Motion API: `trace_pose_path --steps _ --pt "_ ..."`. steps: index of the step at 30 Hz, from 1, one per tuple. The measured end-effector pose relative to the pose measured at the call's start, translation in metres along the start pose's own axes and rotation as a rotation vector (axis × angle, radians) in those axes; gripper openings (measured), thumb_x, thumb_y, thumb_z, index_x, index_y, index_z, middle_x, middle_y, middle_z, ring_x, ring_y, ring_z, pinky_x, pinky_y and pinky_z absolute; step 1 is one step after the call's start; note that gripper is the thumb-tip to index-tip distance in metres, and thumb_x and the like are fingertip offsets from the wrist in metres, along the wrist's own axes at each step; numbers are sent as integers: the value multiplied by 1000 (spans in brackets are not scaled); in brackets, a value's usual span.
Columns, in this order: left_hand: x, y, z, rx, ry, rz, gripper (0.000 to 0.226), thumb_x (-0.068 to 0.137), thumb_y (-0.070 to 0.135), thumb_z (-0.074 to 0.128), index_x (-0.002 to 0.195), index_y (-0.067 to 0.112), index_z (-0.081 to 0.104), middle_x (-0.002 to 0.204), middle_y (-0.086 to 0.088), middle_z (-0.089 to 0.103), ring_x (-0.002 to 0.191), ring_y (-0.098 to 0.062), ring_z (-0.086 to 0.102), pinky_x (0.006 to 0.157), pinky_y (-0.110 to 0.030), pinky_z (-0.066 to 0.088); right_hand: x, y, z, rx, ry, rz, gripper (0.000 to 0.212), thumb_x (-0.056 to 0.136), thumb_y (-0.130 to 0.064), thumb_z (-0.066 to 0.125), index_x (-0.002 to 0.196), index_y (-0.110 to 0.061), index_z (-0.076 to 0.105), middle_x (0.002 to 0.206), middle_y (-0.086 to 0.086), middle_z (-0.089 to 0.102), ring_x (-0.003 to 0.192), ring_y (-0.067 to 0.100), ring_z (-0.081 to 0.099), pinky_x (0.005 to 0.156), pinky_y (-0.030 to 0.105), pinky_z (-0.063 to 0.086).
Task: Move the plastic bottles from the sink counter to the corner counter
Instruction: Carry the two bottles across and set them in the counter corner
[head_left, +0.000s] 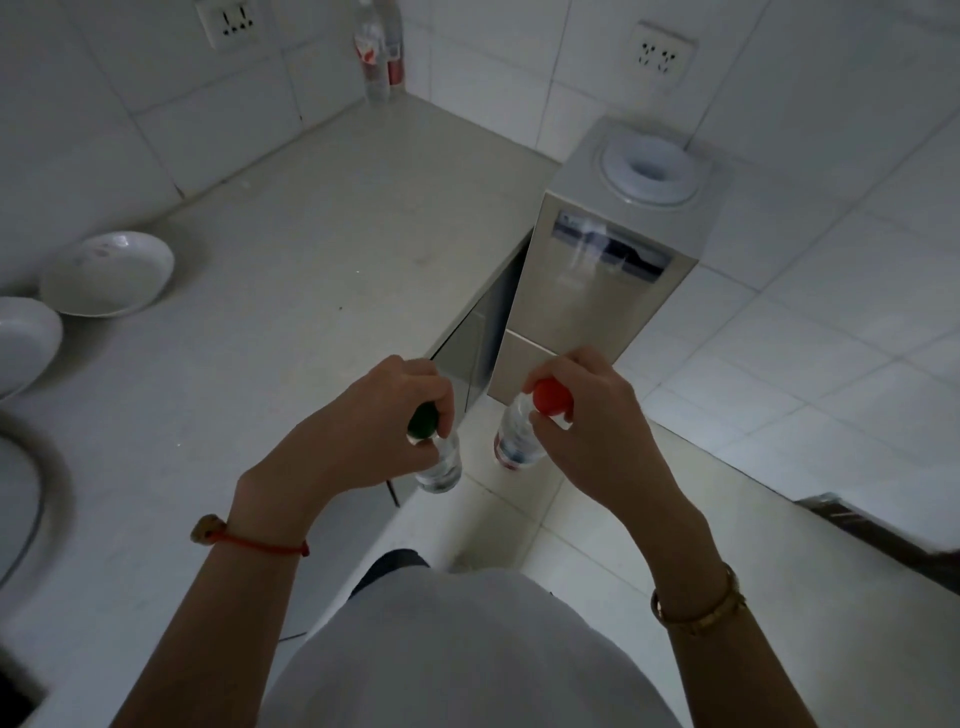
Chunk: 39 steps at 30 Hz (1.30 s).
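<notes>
A view from above looks down on a person's two hands, each holding a small clear plastic bottle by its top. The left hand has its fingers curled around the green cap of one bottle, which hangs at the front edge of a pale counter. The right hand pinches the red cap of a second bottle, held just off the counter, above the tiled floor in front of a silver water dispenser. The two held bottles are near each other but not touching. In the far corner of the counter, against the tiled walls, two more clear bottles stand upright side by side. On the counter's left side sit a white bowl and another white dish, with the curved rim of a sink below them. A red cord circles the left wrist and a gold bracelet the right.
</notes>
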<state>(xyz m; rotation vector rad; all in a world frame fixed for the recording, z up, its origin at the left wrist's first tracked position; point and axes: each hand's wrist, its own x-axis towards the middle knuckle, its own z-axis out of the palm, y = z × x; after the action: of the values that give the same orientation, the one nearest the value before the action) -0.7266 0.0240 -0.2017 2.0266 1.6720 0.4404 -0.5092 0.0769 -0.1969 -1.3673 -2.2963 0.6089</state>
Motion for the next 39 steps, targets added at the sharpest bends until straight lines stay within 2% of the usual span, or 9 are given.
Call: trace_pose_path --steps 2,5,9,11,16,23,27,39 --pt "22 -1 -5 11 4 -1 27 68 10 74 79 28 58 91 9 57 86 -10 49 69 -11 34 23 13 -5 -5 -22 5 31 77 -16 76 106 -13 64 110 5 60 93 11 54 84 18 42" --pt "54 -5 -12 26 10 -12 24 68 10 74 81 25 60 91 8 57 85 -10 49 68 -11 35 56 29 -10 -7 -22 10 28 79 -16 74 105 -12 64 111 7 60 91 11 53 79 10 38" --pt "95 -14 -19 11 7 -39 25 67 9 75 80 25 61 90 10 57 86 -11 50 70 -15 40 96 46 -13 24 -29 11 30 79 -16 74 107 -14 63 110 0 56 94 10 51 84 20 45" --pt "115 -21 -22 12 0 -48 26 67 9 75 79 27 60 89 11 57 86 -11 50 70 -15 40 115 55 -13 42 -49 11 31 79 -17 74 107 -16 62 108 -7 49 95 9 50 85 21 46" --pt "167 -42 -29 12 8 -66 27 66 10 73 77 29 59 86 17 54 83 -7 49 69 -15 39 173 80 -8 46 -98 6 27 80 -16 73 105 -17 61 106 -7 48 90 6 49 74 2 33" --pt "247 -68 -47 3 15 -88 26 68 10 71 77 30 57 86 16 53 82 -3 46 67 -14 35 268 100 -9 54 -133 -67 24 80 -14 71 102 -18 61 102 -11 44 88 4 49 79 8 36" --pt "286 -80 -65 15 23 -89 26 70 9 71 77 29 56 87 13 54 81 -4 44 65 -14 33 319 105 -12 76 -121 -109 21 81 -12 69 100 -16 62 103 -7 47 88 8 51 76 4 36" --pt "390 -109 -109 48 97 -178 23 71 11 72 84 26 59 92 8 57 85 -11 48 71 -23 45 452 128 -11 61 -160 -244 19 81 -11 67 98 -17 62 105 -1 56 84 5 51 69 1 37"
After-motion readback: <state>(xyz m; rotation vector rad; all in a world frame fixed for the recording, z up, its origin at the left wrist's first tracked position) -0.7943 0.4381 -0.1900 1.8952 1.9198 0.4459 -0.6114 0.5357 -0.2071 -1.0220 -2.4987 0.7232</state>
